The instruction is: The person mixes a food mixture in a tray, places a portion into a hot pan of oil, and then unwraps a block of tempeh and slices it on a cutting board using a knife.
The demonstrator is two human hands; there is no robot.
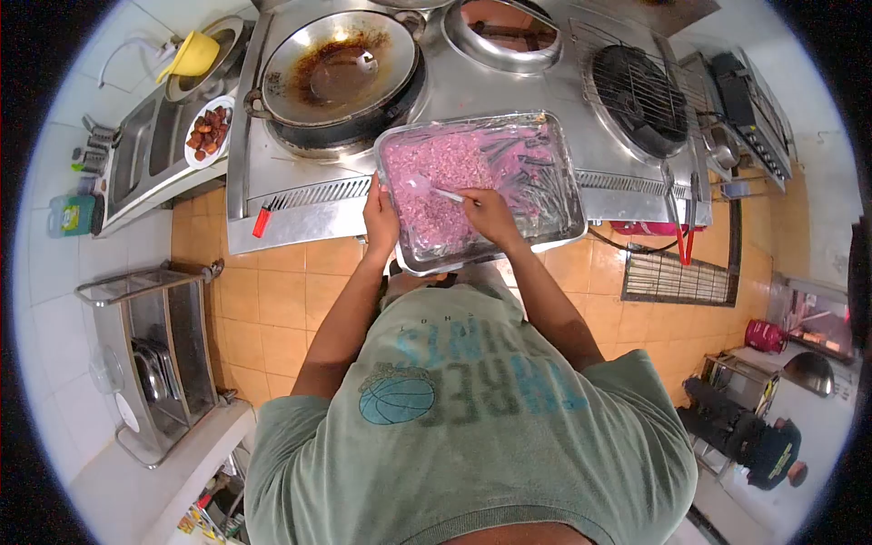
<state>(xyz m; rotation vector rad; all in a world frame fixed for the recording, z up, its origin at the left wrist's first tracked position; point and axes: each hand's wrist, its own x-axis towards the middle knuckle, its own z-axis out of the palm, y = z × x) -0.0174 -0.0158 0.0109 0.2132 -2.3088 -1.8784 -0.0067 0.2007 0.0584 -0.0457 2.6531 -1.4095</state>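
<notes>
A rectangular metal tray (pixel 574 204) rests at the stove's front edge, overhanging toward my body. Pink, grainy mixture (pixel 454 159) lies thick over its left part; on the right only smears coat the shiny bottom. My left hand (pixel 381 216) grips the tray's left rim near the front corner, its thumb on the upper side. In my right hand (pixel 489 216), above the middle of the tray, is the handle of a pale spoon (pixel 446 193). The spoon's bowl points left and touches the pink mixture.
Behind the tray stands a large oily wok (pixel 341 64) on a burner. A wire grill rack (pixel 636 86) covers the right burner. A plate of browned pieces (pixel 209 132) sits by the sink at left. A red lighter (pixel 262 222) lies on the stove's front ledge. Another person (pixel 758 450) is at far right.
</notes>
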